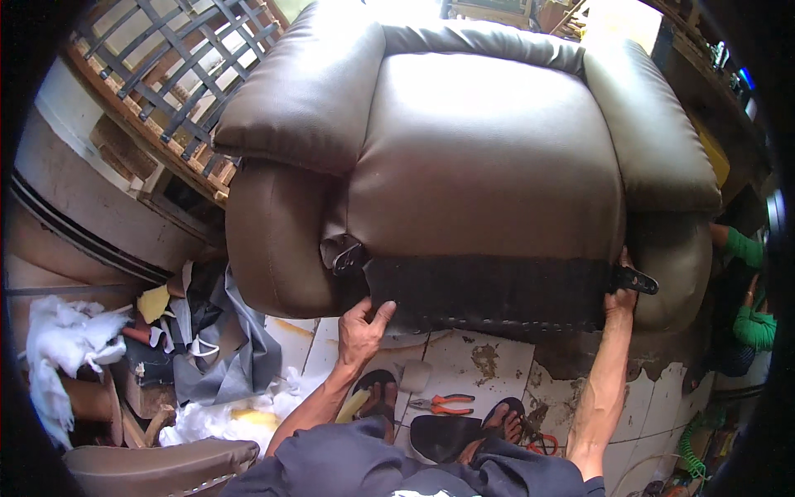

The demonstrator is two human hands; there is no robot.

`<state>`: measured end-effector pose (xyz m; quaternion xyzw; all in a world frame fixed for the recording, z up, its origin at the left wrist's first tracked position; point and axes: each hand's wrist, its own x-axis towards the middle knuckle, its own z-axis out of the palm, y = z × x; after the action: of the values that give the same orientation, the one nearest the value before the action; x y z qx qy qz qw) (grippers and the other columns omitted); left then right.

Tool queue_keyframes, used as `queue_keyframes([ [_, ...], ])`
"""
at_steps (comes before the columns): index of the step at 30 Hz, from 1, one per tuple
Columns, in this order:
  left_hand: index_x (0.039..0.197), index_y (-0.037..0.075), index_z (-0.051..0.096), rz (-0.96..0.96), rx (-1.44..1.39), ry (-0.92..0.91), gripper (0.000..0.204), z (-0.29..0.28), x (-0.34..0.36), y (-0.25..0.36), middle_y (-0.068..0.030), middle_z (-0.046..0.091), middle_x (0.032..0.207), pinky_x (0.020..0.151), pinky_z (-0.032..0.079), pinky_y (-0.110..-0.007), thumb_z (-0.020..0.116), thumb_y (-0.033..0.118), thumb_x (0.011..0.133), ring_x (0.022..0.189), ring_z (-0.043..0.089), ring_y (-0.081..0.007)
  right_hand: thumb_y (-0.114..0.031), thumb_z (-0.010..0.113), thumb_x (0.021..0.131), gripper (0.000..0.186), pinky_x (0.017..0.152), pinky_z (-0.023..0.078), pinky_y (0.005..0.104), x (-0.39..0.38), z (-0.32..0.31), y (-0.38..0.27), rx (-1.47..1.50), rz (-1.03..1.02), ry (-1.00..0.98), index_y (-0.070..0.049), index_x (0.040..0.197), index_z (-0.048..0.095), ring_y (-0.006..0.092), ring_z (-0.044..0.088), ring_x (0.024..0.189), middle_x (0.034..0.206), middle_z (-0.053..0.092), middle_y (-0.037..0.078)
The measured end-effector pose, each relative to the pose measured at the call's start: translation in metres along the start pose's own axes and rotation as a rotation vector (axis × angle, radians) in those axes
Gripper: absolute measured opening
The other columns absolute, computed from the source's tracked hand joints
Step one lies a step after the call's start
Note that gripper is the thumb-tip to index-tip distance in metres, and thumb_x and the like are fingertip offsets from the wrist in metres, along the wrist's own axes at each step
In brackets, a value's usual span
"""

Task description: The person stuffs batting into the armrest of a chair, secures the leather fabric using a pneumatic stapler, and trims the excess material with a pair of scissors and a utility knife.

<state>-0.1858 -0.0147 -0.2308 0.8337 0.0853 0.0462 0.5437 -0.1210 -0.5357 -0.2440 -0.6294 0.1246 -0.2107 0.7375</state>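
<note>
A brown leather recliner armchair (489, 157) stands in front of me, with padded arms on both sides. Along the lower front of its padding runs a black fabric strip (489, 290), with a row of staples near its bottom edge. My left hand (363, 331) is closed at the strip's lower left corner, thumb upward; some fingers are hidden. A metal bracket (349, 260) juts out just above it. My right hand (619, 300) is at the strip's right end, against a black perforated metal bracket (636, 280). Most of its fingers are hidden there.
Orange-handled pliers (445, 404) lie on the tiled floor between my feet. White stuffing (74, 340) and grey fabric scraps (236, 348) are heaped at left. A webbed wooden frame (178, 74) leans at upper left. Someone in green sleeves (749, 327) is at the far right.
</note>
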Motion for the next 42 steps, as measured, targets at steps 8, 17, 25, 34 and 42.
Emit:
queue_keyframes([
  [8, 0.076, 0.002, 0.063, 0.022, 0.219, 0.062, 0.038, -0.006, -0.011, 0.002, -0.0185, 0.053, 0.059, 0.053, 0.040, -0.043, 0.071, 0.035, 0.093, 0.052, 0.049, -0.0341, -0.030, 0.057, 0.104, 0.050, 0.114, 0.038, 0.0392, -0.017, -0.011, -0.013, 0.011, -0.185, -0.216, 0.000, 0.143, 0.052, 0.0252, 0.050, 0.134, 0.146, 0.053, 0.013],
  [17, 0.085, 0.002, 0.068, 0.061, 0.178, 0.040, 0.030, -0.007, -0.020, 0.002, -0.0186, 0.064, 0.069, 0.061, 0.048, -0.041, 0.069, 0.031, 0.093, 0.061, 0.061, -0.0323, -0.040, 0.052, 0.105, 0.055, 0.116, 0.034, 0.0436, -0.011, -0.003, -0.004, 0.123, 0.053, 0.077, -0.001, 0.144, 0.051, 0.0281, 0.048, 0.136, 0.151, 0.048, 0.015],
  [25, 0.087, -0.006, 0.068, -0.420, 0.524, 0.077, 0.032, -0.053, -0.071, -0.132, -0.0283, 0.070, 0.083, 0.075, 0.053, -0.047, 0.065, 0.026, 0.087, 0.082, 0.069, -0.0415, -0.044, 0.057, 0.101, 0.060, 0.116, 0.032, 0.0440, -0.005, -0.032, 0.004, -0.053, -0.108, -0.080, -0.001, 0.144, 0.052, 0.0291, 0.047, 0.136, 0.151, 0.047, 0.015],
  [34, 0.108, -0.003, 0.070, -0.357, -0.363, -0.293, 0.055, -0.023, -0.067, -0.053, -0.0120, 0.074, 0.096, 0.081, 0.054, -0.030, 0.064, 0.050, 0.097, 0.088, 0.071, -0.0183, -0.041, 0.057, 0.102, 0.060, 0.117, 0.032, 0.0433, 0.000, -0.037, 0.016, 0.106, -0.022, 0.031, -0.005, 0.148, 0.046, 0.0275, 0.045, 0.138, 0.152, 0.046, 0.011],
  [42, 0.098, -0.001, 0.074, -0.421, -0.450, -0.221, 0.046, -0.002, -0.021, -0.028, -0.0075, 0.075, 0.086, 0.082, 0.051, -0.031, 0.067, 0.044, 0.096, 0.081, 0.068, -0.0151, -0.037, 0.055, 0.103, 0.054, 0.117, 0.033, 0.0433, -0.001, -0.027, 0.010, 0.003, -0.169, -0.139, -0.008, 0.148, 0.047, 0.0267, 0.045, 0.138, 0.151, 0.047, 0.010],
])
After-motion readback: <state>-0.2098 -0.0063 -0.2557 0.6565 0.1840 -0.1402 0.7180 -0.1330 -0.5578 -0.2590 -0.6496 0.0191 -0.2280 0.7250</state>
